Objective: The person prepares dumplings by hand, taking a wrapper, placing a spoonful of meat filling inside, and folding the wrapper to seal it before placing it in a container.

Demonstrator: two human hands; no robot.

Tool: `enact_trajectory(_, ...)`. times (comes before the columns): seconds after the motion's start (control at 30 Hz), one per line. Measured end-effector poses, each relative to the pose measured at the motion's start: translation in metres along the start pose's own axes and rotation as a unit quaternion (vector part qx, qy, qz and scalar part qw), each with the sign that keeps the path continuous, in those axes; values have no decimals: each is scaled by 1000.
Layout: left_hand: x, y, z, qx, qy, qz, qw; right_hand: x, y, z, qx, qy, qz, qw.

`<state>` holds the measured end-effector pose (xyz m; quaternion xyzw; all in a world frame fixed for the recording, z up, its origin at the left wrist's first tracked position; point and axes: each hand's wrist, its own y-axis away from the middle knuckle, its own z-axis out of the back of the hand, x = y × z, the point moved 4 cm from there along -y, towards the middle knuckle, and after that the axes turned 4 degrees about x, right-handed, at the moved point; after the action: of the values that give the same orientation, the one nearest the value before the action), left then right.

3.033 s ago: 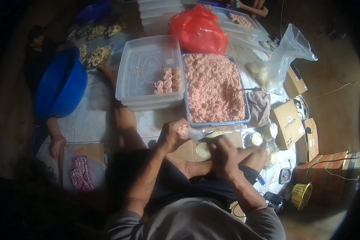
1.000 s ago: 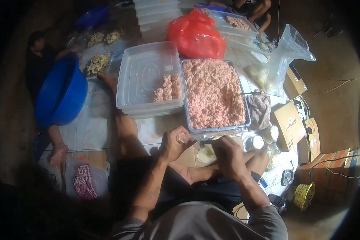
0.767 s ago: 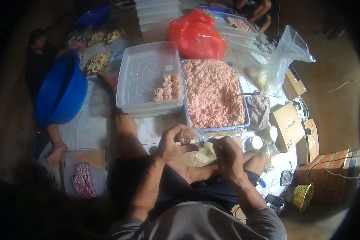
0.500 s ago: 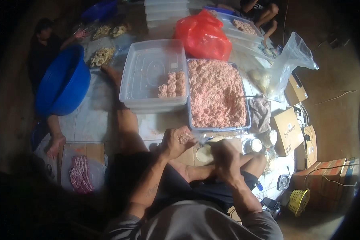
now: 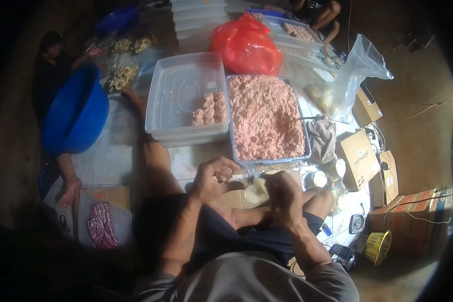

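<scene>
Pink mince (image 5: pixel 222 175) shows less in left hand (image 5: pixel 209 181) now.

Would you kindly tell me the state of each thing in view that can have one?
Blue-rimmed tub: open, heaped with pink mix
Left hand: curled round some pink mix
Right hand: closed, contents hidden
Clear tub: open, partly filled with lumps
Red bag: bulging
Blue basin: tilted
Yellow basket: tilted
Gray cloth: crumpled

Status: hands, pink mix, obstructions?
Left hand curled around a partly hidden lump; right hand closed, contents hidden. Pink mix fills tub. Handle juts over right rim.
</scene>
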<state>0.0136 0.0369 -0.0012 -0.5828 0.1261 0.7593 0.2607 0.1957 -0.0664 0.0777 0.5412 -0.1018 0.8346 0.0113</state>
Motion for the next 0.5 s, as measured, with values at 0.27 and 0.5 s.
enact_trajectory(0.27, -3, 0, 1, -22, 61, -32, 997, -7, 2, -3, -6, -20, -3, 1000)
enact_trajectory(0.5, 6, -10, -6, -35, -41, -32, 998, -20, 0, -17, 12, -12, 33, 999)
